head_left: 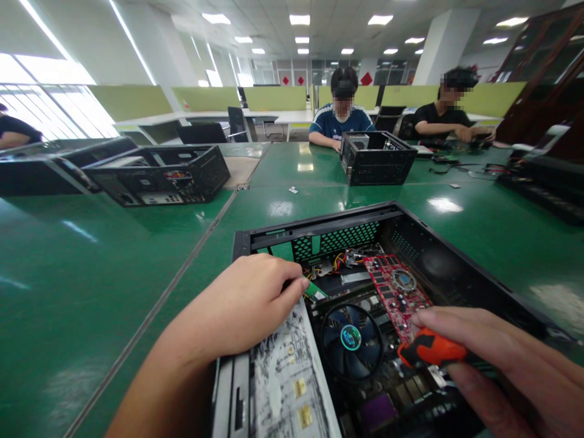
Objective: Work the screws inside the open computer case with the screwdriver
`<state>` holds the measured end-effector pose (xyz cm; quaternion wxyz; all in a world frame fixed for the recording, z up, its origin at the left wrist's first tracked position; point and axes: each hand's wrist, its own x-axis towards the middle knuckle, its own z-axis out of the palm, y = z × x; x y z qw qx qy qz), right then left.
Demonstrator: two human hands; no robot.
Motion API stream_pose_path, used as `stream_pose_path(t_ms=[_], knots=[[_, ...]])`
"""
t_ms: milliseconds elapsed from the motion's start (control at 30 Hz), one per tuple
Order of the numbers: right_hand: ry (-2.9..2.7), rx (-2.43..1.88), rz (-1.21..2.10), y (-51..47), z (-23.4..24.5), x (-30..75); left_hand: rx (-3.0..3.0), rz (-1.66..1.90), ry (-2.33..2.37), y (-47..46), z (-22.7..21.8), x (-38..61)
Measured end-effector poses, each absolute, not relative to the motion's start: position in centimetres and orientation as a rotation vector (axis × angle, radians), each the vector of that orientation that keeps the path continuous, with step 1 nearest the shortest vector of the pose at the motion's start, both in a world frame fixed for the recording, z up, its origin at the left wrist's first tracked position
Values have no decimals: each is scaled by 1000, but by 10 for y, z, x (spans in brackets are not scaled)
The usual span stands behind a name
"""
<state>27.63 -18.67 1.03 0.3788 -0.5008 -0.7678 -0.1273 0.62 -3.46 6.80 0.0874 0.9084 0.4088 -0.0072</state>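
Observation:
An open black computer case [410, 219] lies in front of me on the green table [91, 274]. Inside are a round CPU fan [350, 340], a red expansion card [396, 295] and a grey metal drive cage [285, 377]. My left hand [249, 301] rests on the case's left edge, fingers curled and pinching a small green part at the cage's far corner. My right hand [502, 359] is closed on an orange-handled tool [431, 350] above the motherboard, beside the red card.
Another open black case [159, 173] lies at the far left, and a third case [376, 158] stands in front of a seated person in a blue shirt [340, 118]. A second person in black [444, 115] sits at the right. Cables and dark equipment [542, 182] lie at the right.

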Motion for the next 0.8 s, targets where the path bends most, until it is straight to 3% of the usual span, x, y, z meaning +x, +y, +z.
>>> stream_pose_path(t_ms=[800], knots=[[-1845, -1229, -188, -175, 27, 250, 2688, -56, 1225, -35, 69, 7]])
